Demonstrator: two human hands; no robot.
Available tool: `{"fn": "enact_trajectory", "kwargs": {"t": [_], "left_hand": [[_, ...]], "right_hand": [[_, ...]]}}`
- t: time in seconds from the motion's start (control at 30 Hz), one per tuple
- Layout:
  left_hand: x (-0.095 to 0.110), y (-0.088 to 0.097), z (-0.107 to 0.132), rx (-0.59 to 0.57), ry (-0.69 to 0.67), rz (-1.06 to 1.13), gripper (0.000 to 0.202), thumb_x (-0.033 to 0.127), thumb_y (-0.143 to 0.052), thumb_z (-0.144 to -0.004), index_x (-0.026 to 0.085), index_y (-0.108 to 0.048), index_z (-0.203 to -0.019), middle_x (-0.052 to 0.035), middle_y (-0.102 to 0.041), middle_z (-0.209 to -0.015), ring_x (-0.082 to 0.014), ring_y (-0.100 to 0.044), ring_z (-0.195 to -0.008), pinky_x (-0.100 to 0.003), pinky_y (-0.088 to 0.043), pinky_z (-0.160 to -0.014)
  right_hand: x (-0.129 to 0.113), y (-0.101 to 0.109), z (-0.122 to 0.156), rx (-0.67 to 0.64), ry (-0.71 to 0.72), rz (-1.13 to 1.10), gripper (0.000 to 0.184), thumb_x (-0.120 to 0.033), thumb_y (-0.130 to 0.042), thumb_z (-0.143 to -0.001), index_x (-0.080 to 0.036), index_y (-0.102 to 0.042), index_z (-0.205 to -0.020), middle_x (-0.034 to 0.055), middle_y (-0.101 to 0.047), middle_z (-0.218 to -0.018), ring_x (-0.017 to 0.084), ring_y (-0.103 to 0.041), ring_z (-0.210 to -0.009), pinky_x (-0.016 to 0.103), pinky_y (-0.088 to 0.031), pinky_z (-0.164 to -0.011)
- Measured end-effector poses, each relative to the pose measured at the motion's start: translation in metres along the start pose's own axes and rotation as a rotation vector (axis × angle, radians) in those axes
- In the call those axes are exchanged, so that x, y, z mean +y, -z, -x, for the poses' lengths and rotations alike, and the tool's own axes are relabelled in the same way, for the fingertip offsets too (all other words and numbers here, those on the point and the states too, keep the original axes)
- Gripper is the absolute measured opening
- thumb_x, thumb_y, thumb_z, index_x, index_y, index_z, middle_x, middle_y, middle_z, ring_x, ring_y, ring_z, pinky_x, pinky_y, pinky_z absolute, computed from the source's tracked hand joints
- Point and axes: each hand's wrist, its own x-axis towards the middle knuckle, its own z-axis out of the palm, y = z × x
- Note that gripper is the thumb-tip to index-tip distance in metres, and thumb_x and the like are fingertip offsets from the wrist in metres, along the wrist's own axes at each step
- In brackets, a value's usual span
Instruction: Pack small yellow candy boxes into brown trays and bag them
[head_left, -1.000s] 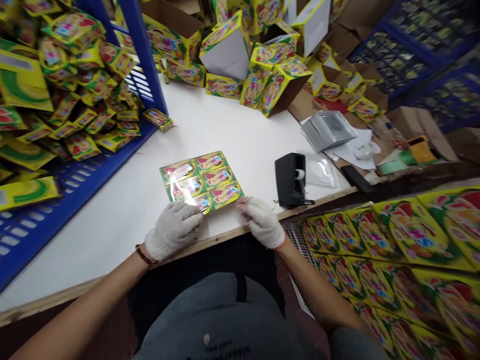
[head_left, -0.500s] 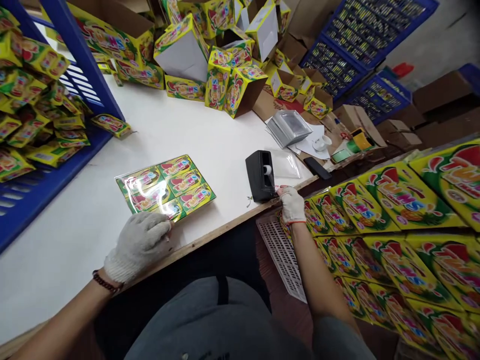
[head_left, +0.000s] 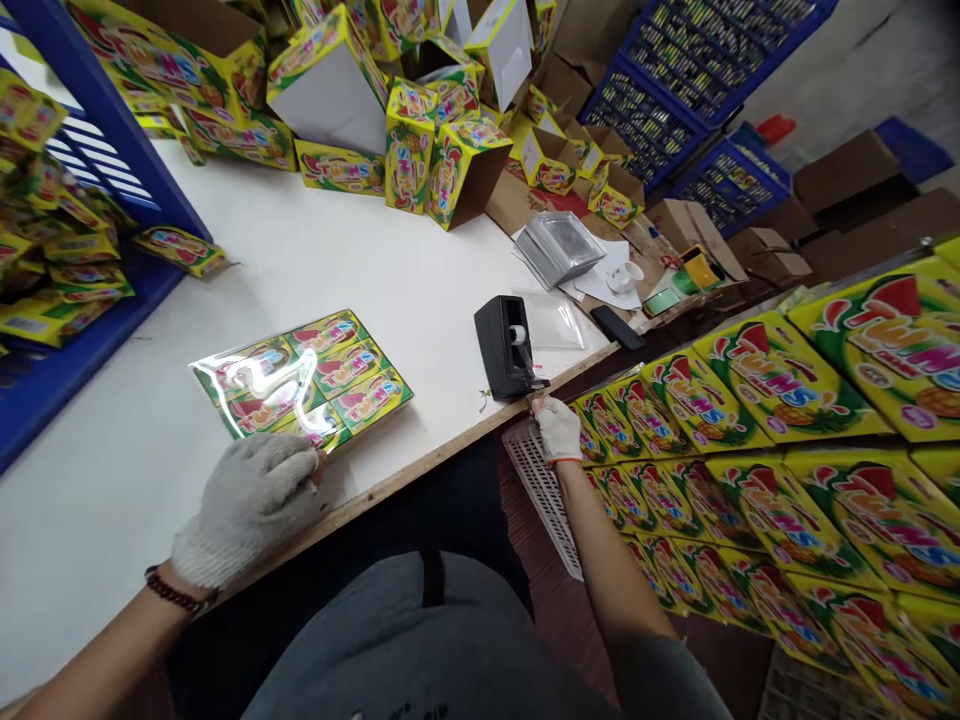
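Observation:
A flat pack of small yellow-green candy boxes in glossy clear plastic lies on the white table. My left hand, in a white knit glove with bare fingertips, is closed at the pack's near edge. At the table's front edge stands a black tape dispenser with a small white-cored roll. My right hand, gloved the same way, is just in front of the dispenser's cutting end. Its finger and thumb are pinched together at the end of the clear tape, which is hard to see.
Clear plastic sleeves lie beyond the dispenser, near a stack of sleeves, a white cup and a black phone. A blue crate of small boxes stands left. Display boxes line the back; packed ones are stacked right.
My right hand has moved from beside the dispenser's end slightly toward me, fingers still pinched. The left hand stays at the pack's edge. The whole view has shifted a little.

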Motion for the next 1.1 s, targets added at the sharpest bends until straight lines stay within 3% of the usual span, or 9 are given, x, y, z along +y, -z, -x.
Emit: {"fn": "enact_trajectory", "kwargs": {"t": [0.13, 0.27, 0.4, 0.47, 0.57, 0.7, 0.8, 0.93, 1.1], "left_hand": [[0.000, -0.005, 0.004, 0.075, -0.122, -0.100, 0.022, 0.016, -0.047, -0.085, 0.020, -0.064, -0.071, -0.0060, -0.071, -0.078, -0.0212, -0.058, -0.068, -0.034, -0.042, -0.065], [-0.001, -0.019, 0.011, 0.197, -0.147, -0.096, 0.012, 0.013, -0.054, -0.075, 0.019, -0.064, -0.074, -0.0053, -0.068, -0.079, -0.0200, -0.057, -0.070, -0.033, -0.041, -0.065], [0.001, -0.026, 0.015, 0.229, -0.138, -0.089, 0.015, 0.009, -0.054, -0.070, 0.019, -0.064, -0.078, -0.0052, -0.067, -0.084, -0.0203, -0.057, -0.073, -0.034, -0.041, -0.066], [0.001, -0.027, 0.015, 0.220, -0.126, -0.096, 0.016, 0.009, -0.054, -0.070, 0.019, -0.063, -0.078, -0.0050, -0.067, -0.086, -0.0203, -0.056, -0.073, -0.035, -0.041, -0.066], [0.002, -0.028, 0.016, 0.184, -0.111, -0.094, 0.017, 0.008, -0.055, -0.069, 0.019, -0.063, -0.079, -0.0053, -0.067, -0.091, -0.0206, -0.056, -0.076, -0.035, -0.042, -0.067], [0.005, -0.026, 0.014, 0.151, -0.083, -0.093, 0.018, 0.008, -0.055, -0.070, 0.018, -0.064, -0.082, -0.0066, -0.067, -0.090, -0.0205, -0.056, -0.076, -0.035, -0.043, -0.067], [0.012, -0.019, 0.009, 0.070, -0.042, -0.147, 0.026, 0.009, -0.055, -0.073, 0.016, -0.066, -0.096, -0.0078, -0.066, -0.089, -0.0222, -0.058, -0.078, -0.035, -0.043, -0.066], [0.023, -0.001, -0.003, -0.160, -0.083, -0.239, 0.045, 0.012, -0.054, -0.083, 0.024, -0.059, -0.127, -0.0075, -0.065, -0.091, -0.0238, -0.060, -0.078, -0.033, -0.039, -0.062], [0.030, 0.011, -0.022, -0.340, 0.001, -0.194, 0.025, 0.028, -0.057, -0.089, 0.023, -0.067, -0.112, -0.0088, -0.064, -0.094, -0.0239, -0.061, -0.076, -0.033, -0.039, -0.062]], "right_hand": [[-0.009, 0.011, 0.002, -0.050, -0.023, 0.164, 0.027, -0.039, -0.052, -0.080, -0.020, -0.056, -0.061, 0.0067, -0.064, -0.068, 0.019, -0.057, -0.073, 0.027, -0.041, -0.067], [0.001, 0.014, 0.037, -0.201, -0.044, 0.324, 0.031, -0.025, -0.055, -0.071, -0.021, -0.044, -0.043, 0.0027, -0.051, -0.046, 0.017, -0.055, -0.061, 0.025, -0.038, -0.061], [-0.005, 0.010, 0.074, -0.350, 0.044, 0.316, 0.027, -0.037, -0.055, -0.075, -0.021, -0.053, -0.053, -0.0007, -0.055, -0.054, 0.017, -0.054, -0.064, 0.025, -0.041, -0.062], [-0.030, 0.000, 0.090, -0.429, 0.157, 0.146, 0.030, -0.047, -0.056, -0.079, -0.021, -0.059, -0.064, 0.0000, -0.061, -0.065, 0.017, -0.055, -0.070, 0.026, -0.043, -0.067], [-0.086, -0.028, 0.110, -0.551, 0.332, -0.321, 0.035, -0.052, -0.058, -0.084, -0.020, -0.061, -0.069, 0.0016, -0.060, -0.067, 0.017, -0.054, -0.069, 0.028, -0.043, -0.068], [-0.142, -0.073, 0.125, -0.644, 0.330, -0.500, 0.034, -0.052, -0.063, -0.081, -0.020, -0.060, -0.069, -0.0005, -0.058, -0.064, 0.014, -0.051, -0.064, 0.027, -0.041, -0.064], [-0.152, -0.096, 0.129, -0.672, 0.280, -0.510, 0.036, -0.054, -0.061, -0.079, -0.020, -0.058, -0.067, -0.0011, -0.056, -0.062, 0.013, -0.049, -0.061, 0.027, -0.040, -0.061], [-0.146, -0.106, 0.129, -0.663, 0.240, -0.461, 0.037, -0.055, -0.059, -0.077, -0.020, -0.058, -0.065, -0.0014, -0.054, -0.060, 0.013, -0.048, -0.060, 0.027, -0.038, -0.060], [-0.140, -0.115, 0.124, -0.649, 0.186, -0.427, 0.037, -0.056, -0.060, -0.075, -0.020, -0.058, -0.065, -0.0016, -0.056, -0.059, 0.012, -0.048, -0.059, 0.025, -0.038, -0.057]]}}
